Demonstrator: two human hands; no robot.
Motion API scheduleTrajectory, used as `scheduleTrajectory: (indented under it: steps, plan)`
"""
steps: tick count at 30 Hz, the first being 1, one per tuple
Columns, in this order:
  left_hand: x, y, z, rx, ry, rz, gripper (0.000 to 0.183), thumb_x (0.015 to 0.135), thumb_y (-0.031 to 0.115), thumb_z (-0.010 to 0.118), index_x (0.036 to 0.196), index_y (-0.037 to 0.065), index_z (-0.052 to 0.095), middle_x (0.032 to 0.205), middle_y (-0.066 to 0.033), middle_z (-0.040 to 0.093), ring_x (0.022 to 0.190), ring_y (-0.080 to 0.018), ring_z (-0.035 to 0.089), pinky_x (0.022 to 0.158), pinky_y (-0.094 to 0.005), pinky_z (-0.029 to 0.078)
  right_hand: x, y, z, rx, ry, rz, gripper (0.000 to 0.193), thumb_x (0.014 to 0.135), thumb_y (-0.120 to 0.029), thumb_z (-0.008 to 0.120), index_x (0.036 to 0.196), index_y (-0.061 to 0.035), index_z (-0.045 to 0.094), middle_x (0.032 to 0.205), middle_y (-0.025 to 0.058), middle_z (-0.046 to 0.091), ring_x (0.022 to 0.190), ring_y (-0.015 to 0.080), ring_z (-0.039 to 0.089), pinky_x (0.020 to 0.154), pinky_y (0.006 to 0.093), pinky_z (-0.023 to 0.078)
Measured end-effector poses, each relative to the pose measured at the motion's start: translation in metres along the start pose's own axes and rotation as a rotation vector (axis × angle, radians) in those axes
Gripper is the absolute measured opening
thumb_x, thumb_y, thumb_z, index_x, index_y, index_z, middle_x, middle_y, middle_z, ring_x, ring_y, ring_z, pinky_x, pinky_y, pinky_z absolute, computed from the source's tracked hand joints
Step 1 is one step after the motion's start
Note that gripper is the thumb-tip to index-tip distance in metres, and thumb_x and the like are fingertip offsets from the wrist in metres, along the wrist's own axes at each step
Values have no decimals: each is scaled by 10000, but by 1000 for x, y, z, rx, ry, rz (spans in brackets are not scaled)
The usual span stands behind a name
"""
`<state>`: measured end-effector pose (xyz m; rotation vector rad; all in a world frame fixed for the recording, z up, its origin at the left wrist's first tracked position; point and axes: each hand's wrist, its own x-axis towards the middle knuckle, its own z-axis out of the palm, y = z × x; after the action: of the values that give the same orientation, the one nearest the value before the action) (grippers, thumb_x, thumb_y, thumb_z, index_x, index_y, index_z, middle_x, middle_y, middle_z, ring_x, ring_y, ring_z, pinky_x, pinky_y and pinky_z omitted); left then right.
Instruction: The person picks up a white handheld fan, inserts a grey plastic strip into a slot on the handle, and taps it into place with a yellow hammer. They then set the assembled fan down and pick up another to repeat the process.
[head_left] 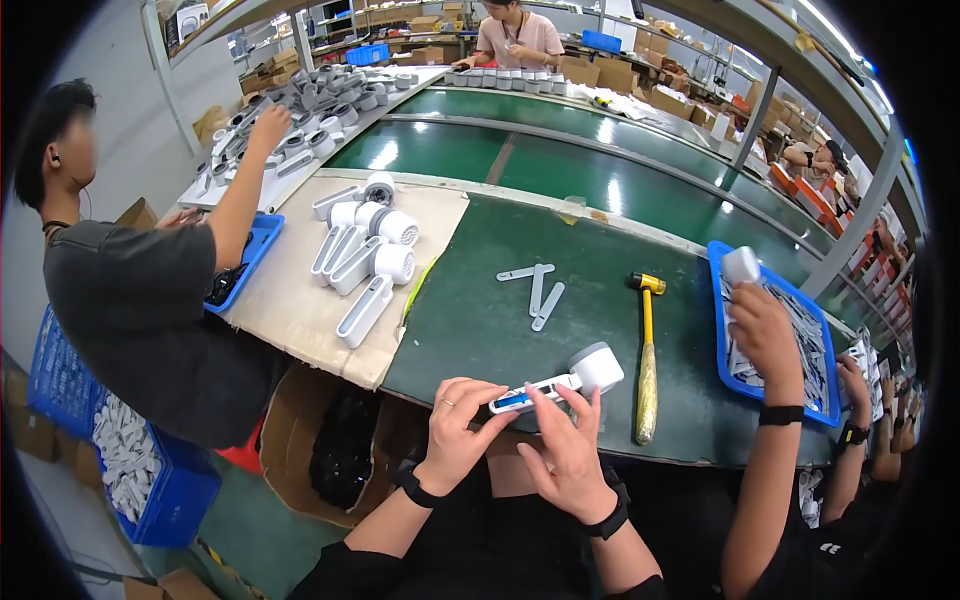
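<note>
Close in front of me is a white handheld device (598, 369) with a round head and a long, uncovered handle. A blue cell-like part (513, 401) lies inside that handle. My left hand (457, 425) pinches the handle's far-left end between thumb and fingers. On the other side, my right hand (572, 462) rests its fingertips against the handle near the blue part, with fingers spread and thumb apart. Beyond the device, three pale grey strips (536, 293) lie on the green tabletop (480, 350). A hammer (648, 360) with a yellow handle lies to the right.
Several similar devices (365, 245) lie on cardboard at left. A blue tray (727, 375) of grey strips stands right, where a co-worker's hand (766, 335) holds a white part. Another person (150, 270) reaches over a parts pile (320, 105). An open carton (285, 470) sits below the table edge.
</note>
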<state>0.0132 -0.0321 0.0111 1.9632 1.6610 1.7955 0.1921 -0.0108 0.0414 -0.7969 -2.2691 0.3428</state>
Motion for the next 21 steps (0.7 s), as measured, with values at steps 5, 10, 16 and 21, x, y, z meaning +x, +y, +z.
scheduleTrajectory:
  steps: [5, 10, 16, 21]
  plan:
    - [-7, -4, 1, 57, 17, 23, 333, 661, 35, 831, 969, 98, 719, 980, -44, 632, 929, -250, 583, 810, -360, 478, -2, 6, 12, -53, -41, -95, 679, 785, -114, 686, 1420, -57, 452, 1370, 45, 565, 1285, 341, 423, 1138, 657, 87]
    - [-11, -7, 4, 97, 34, 87, 331, 655, 37, 833, 954, 124, 721, 987, -38, 598, 930, -260, 570, 785, -364, 486, -4, 7, 15, 65, 44, -56, 673, 755, -97, 708, 1390, -48, 490, 1312, 66, 591, 1221, 310, 488, 1141, 624, 151]
    - [-13, 0, 3, 245, 30, 105, 289, 666, 39, 825, 926, 115, 725, 994, -43, 590, 934, -275, 569, 772, -366, 492, -2, 10, 20, -35, 30, -103, 632, 748, -103, 718, 1350, -36, 539, 1223, 87, 611, 1190, 309, 508, 1130, 604, 202]
    - [-14, -3, -5, -174, 6, -241, 146, 794, 34, 746, 938, 38, 728, 946, -69, 629, 849, -215, 600, 746, -317, 490, 1, 5, 20, -51, 44, -56, 609, 752, -111, 721, 1333, -39, 557, 1187, 77, 617, 1152, 297, 523, 1131, 594, 209]
